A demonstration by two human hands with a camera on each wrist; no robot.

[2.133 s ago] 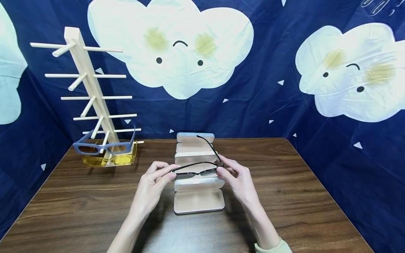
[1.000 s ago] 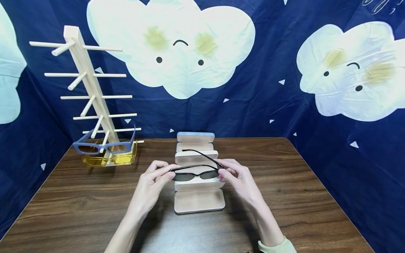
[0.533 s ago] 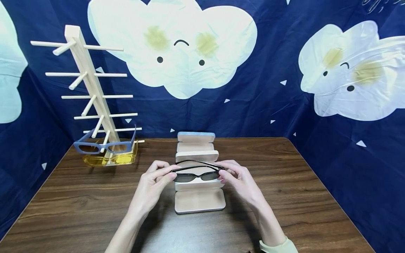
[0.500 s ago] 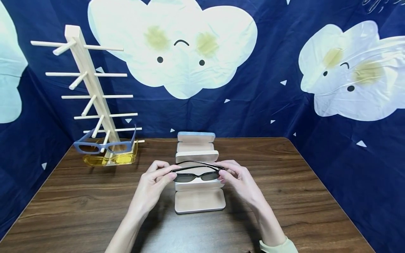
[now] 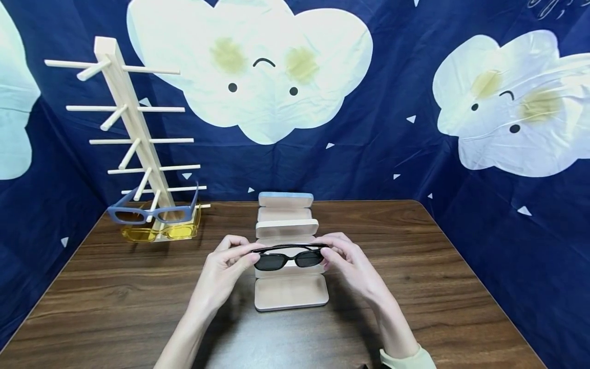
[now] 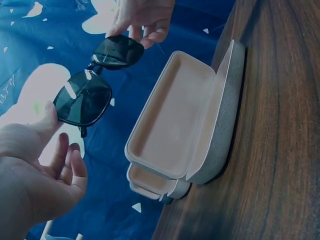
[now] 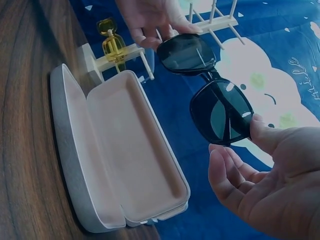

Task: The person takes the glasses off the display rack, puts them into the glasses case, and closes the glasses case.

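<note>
A pair of black sunglasses [image 5: 270, 262] with dark lenses is held up over a row of open glasses cases, both temples folded in behind the frame. My left hand [image 5: 223, 274] pinches its left end between thumb and fingers. At the opposite end my right hand [image 5: 354, 266] pinches the frame near the hinge. Both wrist views show the sunglasses [image 6: 84, 100] raised clear of the nearest case [image 7: 132, 145], which lies open with a beige lining. Behind it in the head view stand a middle case [image 5: 287, 227] and a blue-edged far case [image 5: 286, 199], also open.
At the back left stands a wooden peg rack [image 5: 133, 120]. Blue-framed glasses [image 5: 172, 216] and yellow glasses [image 5: 180, 232] hang on its lowest pegs. The wooden table [image 5: 415, 287] meets a dark blue cloth [image 5: 392, 92] with white clouds behind and beside it.
The sunglasses' right temple has swung inward from sticking out to lying folded against the other temple. The lenses have tipped to face me more. Both hands keep their pinch with little movement.
</note>
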